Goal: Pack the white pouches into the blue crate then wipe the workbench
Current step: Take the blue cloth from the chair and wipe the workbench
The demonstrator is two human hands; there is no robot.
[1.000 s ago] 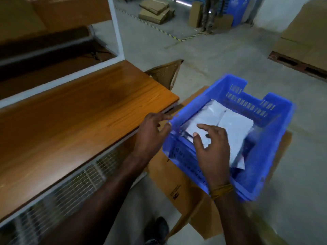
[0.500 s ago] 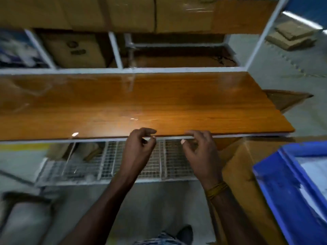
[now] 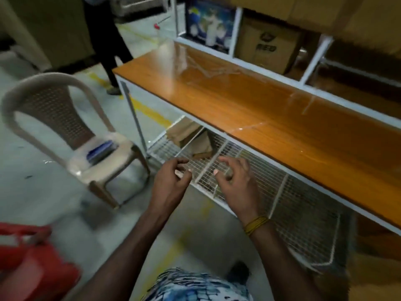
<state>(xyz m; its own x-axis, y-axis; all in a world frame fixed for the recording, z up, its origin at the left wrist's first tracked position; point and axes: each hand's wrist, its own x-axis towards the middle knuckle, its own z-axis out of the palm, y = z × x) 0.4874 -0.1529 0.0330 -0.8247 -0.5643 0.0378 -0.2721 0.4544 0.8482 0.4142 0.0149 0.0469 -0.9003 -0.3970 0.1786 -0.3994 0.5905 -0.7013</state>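
Hovering hands: both were in the air in front of the workbench, holding nothing.
Left hand (image 3: 171, 181): fingers loosely curled toward the thumb, empty, over the floor near the wire shelf edge.
Right hand (image 3: 236, 181): fingers spread and loosely bent, empty, over the wire shelf (image 3: 271, 192); yellow thread band at the wrist.
Workbench (image 3: 260, 109): orange wood top, glossy, no pouches on the part in view; neither hand touched it.
White pouches: none in view.
Blue crate: out of view, so its contents could not be checked.
Under the bench: brown paper or card pieces (image 3: 191, 137) lay on the wire shelf, beyond the hands.
Chair (image 3: 65, 127): beige plastic, left of the bench, with a clear bag holding something blue (image 3: 102, 151) on the seat.
Red object (image 3: 32, 268): blurred, lower left, could not tell what it was.
Behind the bench: cardboard boxes (image 3: 267, 44) in white-framed shelving.
Other person: dark-trousered legs (image 3: 108, 44) at the far end of the bench.
Progress: packing judged done or nearly so, going by the bare top; wiping was left, no cloth in hand or clearly visible.
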